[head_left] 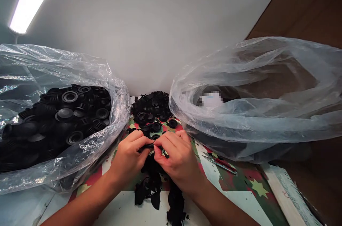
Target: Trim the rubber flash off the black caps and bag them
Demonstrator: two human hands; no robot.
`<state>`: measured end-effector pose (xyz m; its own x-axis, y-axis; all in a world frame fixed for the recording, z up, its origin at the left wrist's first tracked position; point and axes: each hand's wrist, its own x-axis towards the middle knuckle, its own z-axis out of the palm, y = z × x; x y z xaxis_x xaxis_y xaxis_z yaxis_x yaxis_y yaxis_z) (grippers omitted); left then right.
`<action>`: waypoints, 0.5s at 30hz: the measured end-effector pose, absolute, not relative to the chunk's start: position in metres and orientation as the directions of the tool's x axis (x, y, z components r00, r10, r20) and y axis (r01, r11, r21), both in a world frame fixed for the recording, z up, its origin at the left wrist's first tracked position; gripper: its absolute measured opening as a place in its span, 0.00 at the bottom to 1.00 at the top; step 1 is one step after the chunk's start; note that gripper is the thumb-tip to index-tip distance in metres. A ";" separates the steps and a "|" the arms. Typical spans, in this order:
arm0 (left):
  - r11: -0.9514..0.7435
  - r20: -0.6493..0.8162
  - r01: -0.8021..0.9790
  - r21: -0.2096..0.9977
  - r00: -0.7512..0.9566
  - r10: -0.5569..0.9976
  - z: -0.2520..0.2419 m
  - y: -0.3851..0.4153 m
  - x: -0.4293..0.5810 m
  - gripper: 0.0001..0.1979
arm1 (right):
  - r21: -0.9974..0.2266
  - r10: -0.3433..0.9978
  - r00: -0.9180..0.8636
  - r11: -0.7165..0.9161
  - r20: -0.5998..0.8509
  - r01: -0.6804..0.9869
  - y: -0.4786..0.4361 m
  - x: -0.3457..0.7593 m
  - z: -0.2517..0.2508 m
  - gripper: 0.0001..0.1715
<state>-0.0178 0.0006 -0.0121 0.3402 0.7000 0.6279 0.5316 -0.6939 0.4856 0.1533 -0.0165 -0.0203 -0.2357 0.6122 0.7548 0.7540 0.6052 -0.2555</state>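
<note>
In the middle of the view my left hand [131, 151] is closed on a black rubber part [146, 147], mostly hidden by the fingers. My right hand [173, 153] meets it there, thumb and fingertips pinched at the part's near edge. Under and in front of both hands lie torn black rubber scraps [148, 190]. Just beyond the fingers are several round black rubber pieces with ring-shaped rims [156, 126]. Farther back a heap of black scraps [153, 103] rests against the wall.
At left, an open clear plastic bag [117, 112] holds many ribbed black rubber boots [66, 115]. Another clear bag [253, 126] stands open at right, with dark contents. Tweezers and a red-handled tool [221, 163] lie on the patterned table cover [240, 183]. A pale board [285, 194] edges the right side.
</note>
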 end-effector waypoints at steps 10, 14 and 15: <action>-0.338 0.310 0.106 0.935 0.213 0.926 -0.002 0.003 -0.016 0.06 | -0.812 0.898 0.079 0.350 0.433 0.467 0.003 0.188 -0.022 0.10; -0.219 0.207 0.051 0.974 0.176 0.962 -0.003 0.010 -0.017 0.03 | -0.872 0.914 0.032 0.374 0.404 0.316 -0.005 0.177 -0.019 0.06; -0.211 0.199 0.053 0.976 0.177 0.964 -0.004 0.010 -0.017 0.03 | -0.874 0.915 0.005 0.384 0.404 0.296 -0.007 0.174 -0.017 0.07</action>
